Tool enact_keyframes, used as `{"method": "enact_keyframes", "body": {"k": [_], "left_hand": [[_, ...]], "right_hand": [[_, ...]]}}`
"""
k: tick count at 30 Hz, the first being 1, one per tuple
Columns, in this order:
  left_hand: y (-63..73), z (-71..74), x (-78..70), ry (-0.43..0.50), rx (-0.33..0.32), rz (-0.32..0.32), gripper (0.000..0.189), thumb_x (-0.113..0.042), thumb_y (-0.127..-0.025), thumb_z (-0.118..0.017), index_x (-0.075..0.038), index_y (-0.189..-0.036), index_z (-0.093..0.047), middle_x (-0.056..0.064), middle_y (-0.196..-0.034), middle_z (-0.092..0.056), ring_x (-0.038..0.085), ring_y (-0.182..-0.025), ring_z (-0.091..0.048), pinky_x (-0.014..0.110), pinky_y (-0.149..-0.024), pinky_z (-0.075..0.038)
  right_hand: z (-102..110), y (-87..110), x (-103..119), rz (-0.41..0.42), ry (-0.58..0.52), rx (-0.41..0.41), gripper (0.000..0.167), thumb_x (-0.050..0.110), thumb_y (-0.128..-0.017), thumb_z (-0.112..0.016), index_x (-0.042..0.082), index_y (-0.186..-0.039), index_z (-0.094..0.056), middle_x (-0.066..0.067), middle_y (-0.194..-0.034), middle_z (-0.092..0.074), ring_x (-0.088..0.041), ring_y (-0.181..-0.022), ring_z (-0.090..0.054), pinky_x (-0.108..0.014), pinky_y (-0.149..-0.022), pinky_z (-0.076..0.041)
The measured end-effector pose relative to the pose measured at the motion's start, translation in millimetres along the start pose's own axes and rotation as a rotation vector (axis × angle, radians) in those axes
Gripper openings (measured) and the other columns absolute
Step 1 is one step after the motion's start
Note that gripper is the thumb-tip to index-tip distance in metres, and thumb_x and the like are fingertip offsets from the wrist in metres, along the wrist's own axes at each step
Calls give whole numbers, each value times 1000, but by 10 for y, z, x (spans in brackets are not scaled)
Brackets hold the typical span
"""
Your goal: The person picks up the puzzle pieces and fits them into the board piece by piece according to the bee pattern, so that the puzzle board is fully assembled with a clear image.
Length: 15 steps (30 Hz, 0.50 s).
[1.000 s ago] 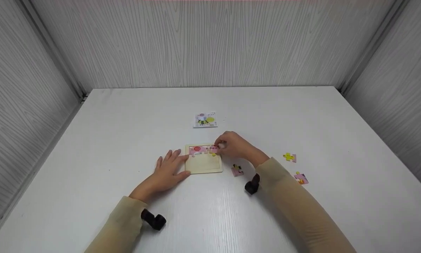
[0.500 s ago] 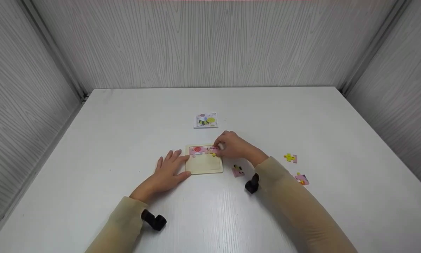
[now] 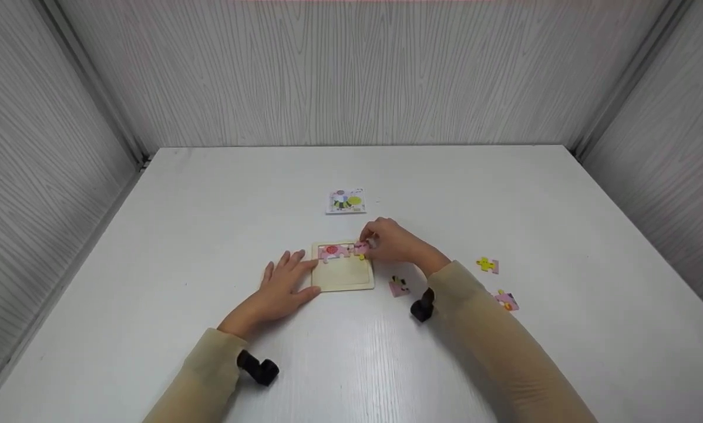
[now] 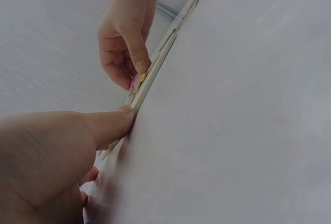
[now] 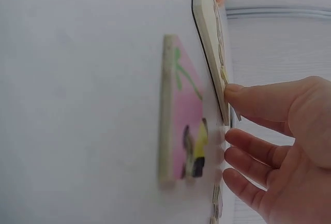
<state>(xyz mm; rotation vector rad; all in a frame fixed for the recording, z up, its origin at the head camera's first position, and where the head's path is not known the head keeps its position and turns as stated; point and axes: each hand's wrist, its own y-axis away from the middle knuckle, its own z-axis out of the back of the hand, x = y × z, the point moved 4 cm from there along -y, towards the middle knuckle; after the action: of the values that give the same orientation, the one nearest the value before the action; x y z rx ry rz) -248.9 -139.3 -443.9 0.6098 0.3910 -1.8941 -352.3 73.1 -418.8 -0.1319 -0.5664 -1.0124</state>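
Observation:
A pale wooden puzzle tray (image 3: pixel 342 283) lies on the table. A pink puzzle piece with a red round patch (image 3: pixel 332 251) sits in its upper left part. My left hand (image 3: pixel 278 291) has its fingers spread; thumb and index finger touch the tray's left edge. At the tray's upper right corner, my right hand (image 3: pixel 393 242) pinches another pink-and-yellow puzzle piece (image 3: pixel 361 248) between thumb and fingers. That piece is tilted against the tray in the right wrist view, partly covered by the thumb. A loose pink puzzle piece with a yellow-and-black figure (image 5: pixel 186 115) lies right of the tray.
Farther right lie a yellow-and-pink puzzle piece (image 3: pixel 487 265) and a pink one (image 3: pixel 507 300), the latter partly behind the right sleeve. A square picture card with a bee (image 3: pixel 346 201) lies behind the tray. Grey wood-grain walls (image 3: pixel 351 76) enclose the white table (image 3: pixel 239 188).
The right hand still pinches its piece, which has shifted slightly up and right against the tray and now looks more tilted. The left hand stays at the tray's edge.

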Motion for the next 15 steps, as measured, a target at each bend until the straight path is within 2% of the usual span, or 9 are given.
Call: {"method": "enact_keyframes", "body": {"k": [6, 11, 15], "left_hand": [[-1, -5, 1, -1, -5, -3, 56, -35, -94, -54, -10, -141, -38, 19, -151, -17, 39, -139, -1, 58, -106, 5], [-5, -4, -1, 3, -5, -6, 56, -35, -93, -54, -11, -141, -38, 20, -151, -17, 39, -139, -1, 58, -106, 5], [-7, -5, 5, 10, -5, -8, 56, -35, -93, -54, -11, -141, -38, 20, -151, -17, 39, -139, -1, 59, -105, 6]], "right_hand": [[-4, -13, 9, 3, -25, -3, 12, 18, -86, -67, 16, -98, -68, -2, -106, -55, -19, -99, -45, -35, -89, -39], [2, -8, -20, -2, -21, 4, 18, 20, -85, -68, 15, -102, -67, -2, -109, -54, -19, -101, -44, -35, -91, -38], [9, -3, -27, 52, -7, -4, 19, 18, -84, -69, 11, -102, -68, -5, -107, -55, -21, -99, -45, -35, -89, -39]]}}
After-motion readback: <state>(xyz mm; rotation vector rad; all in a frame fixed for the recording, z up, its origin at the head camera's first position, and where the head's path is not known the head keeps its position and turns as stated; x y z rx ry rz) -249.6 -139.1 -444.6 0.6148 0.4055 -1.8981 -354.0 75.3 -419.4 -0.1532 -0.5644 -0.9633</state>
